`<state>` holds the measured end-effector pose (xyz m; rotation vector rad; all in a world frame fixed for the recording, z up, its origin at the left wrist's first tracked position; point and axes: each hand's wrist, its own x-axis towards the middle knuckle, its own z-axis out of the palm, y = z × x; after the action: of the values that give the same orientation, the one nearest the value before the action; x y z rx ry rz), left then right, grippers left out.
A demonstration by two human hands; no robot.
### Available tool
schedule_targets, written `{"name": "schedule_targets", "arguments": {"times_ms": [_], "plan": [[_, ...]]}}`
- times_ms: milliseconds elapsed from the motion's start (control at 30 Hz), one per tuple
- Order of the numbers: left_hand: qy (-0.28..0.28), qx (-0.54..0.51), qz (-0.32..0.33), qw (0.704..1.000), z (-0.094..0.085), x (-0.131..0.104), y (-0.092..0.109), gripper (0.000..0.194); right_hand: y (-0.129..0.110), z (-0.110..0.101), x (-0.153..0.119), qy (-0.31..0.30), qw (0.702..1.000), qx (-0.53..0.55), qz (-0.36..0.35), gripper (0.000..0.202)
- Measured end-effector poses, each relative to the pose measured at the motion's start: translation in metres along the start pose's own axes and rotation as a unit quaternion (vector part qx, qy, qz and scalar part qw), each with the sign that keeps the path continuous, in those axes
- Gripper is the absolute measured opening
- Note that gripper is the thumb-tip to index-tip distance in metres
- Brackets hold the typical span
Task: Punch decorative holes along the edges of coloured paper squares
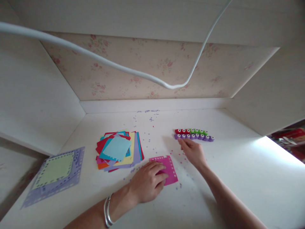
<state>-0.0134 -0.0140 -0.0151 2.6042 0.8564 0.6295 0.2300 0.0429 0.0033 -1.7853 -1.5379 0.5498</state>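
Note:
My left hand lies on a square of pink paper with its fingers spread over the left part. White dots or small holes run along the paper's top and right edges. Farther back and to the right, my right hand pinches at the left end of a row of small purple pieces with eye-like tops. Its fingertips meet the leftmost purple piece. Directly behind lies a row of matching red pieces and green pieces.
A messy stack of coloured paper lies left of centre. At the far left are purple sheets under a pale green sheet with dotted edges. Tiny purple and pink bits dot the white surface. A white cable hangs across the front.

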Motion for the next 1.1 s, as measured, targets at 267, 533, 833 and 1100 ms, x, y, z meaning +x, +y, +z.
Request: {"name": "schedule_targets", "arguments": {"times_ms": [267,533,833,1100], "plan": [[-0.009,0.024,0.006,1.0,0.001,-0.003,-0.001,0.02,0.002,-0.036,0.08,-0.017,0.965,-0.26,0.017,0.049],[-0.02,0.03,0.009,0.999,0.004,-0.006,-0.004,0.021,-0.001,-0.016,0.104,-0.175,0.905,-0.383,0.063,0.08],[-0.025,0.016,0.015,0.999,0.005,-0.007,-0.007,0.023,-0.015,-0.004,0.109,-0.196,0.886,-0.42,0.027,0.067],[-0.016,0.03,0.021,0.999,0.008,-0.01,-0.008,0.023,-0.041,0.036,0.12,-0.183,0.894,-0.409,-0.001,0.055]]}}
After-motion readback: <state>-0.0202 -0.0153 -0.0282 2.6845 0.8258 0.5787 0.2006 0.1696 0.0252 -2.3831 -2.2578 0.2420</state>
